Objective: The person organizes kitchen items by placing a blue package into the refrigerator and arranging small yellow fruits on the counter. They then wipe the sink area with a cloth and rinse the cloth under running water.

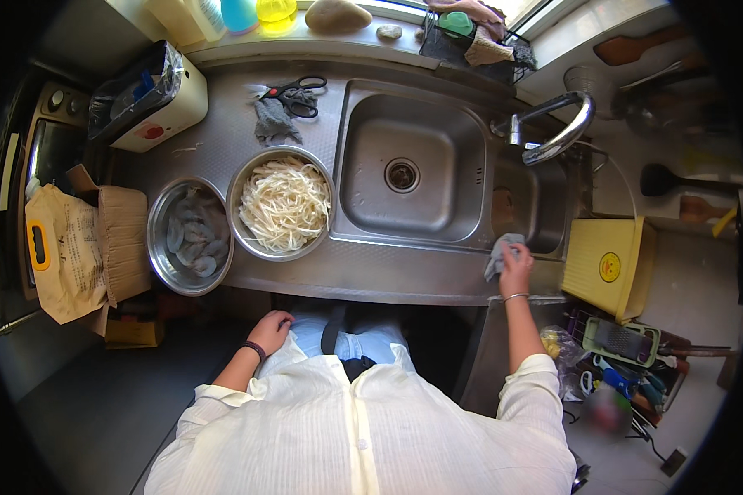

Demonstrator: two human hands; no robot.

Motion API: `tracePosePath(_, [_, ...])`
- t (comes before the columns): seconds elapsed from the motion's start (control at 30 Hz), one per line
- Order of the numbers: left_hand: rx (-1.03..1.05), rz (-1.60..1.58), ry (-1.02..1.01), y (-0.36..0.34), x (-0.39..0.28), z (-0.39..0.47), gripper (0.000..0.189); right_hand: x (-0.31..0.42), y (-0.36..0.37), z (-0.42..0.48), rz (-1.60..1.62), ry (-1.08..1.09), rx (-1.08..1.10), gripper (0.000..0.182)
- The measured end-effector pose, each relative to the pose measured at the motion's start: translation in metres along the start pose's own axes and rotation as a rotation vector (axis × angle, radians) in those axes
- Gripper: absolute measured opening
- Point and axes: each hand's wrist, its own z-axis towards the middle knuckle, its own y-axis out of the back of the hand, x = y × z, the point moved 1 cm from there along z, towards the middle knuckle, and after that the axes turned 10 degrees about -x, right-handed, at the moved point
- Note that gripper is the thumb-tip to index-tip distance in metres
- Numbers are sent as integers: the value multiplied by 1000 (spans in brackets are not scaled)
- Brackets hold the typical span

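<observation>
My right hand (pixel 517 272) grips a grey cloth (pixel 500 255) against the steel counter, at the front edge of the small sink basin (pixel 535 204). Down beside my hip, my left hand (pixel 271 333) rests with bent fingers and holds nothing that shows. On the counter (pixel 297 278) ahead of it, a steel bowl (pixel 230 213) holds pale sprout-like shreds (pixel 285 204). Touching or nearly touching it on the left, a second steel bowl (pixel 150 238) contains raw shrimp (pixel 198 241). Black-handled scissors (pixel 291 93) lie on a dark grey cloth (pixel 275 120) behind the bowls.
The large sink basin (pixel 415 167) lies between the shreds and the chrome faucet (pixel 557 127). A yellow bin (pixel 600 266) stands at the right, above a green grater (pixel 622 340) and other tools. A lined waste bin (pixel 173 105), cardboard box (pixel 124 244) and paper bag (pixel 68 260) are at left.
</observation>
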Motion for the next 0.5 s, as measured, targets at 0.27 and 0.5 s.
tracePosePath(0.27, [-27, 102, 200, 6, 68, -13, 20, -76, -23, -64, 25, -650, -118, 48])
tracePosePath(0.5, [-22, 96, 175, 9, 69, -20, 23, 177, -60, -15, 40, -437, -110, 29])
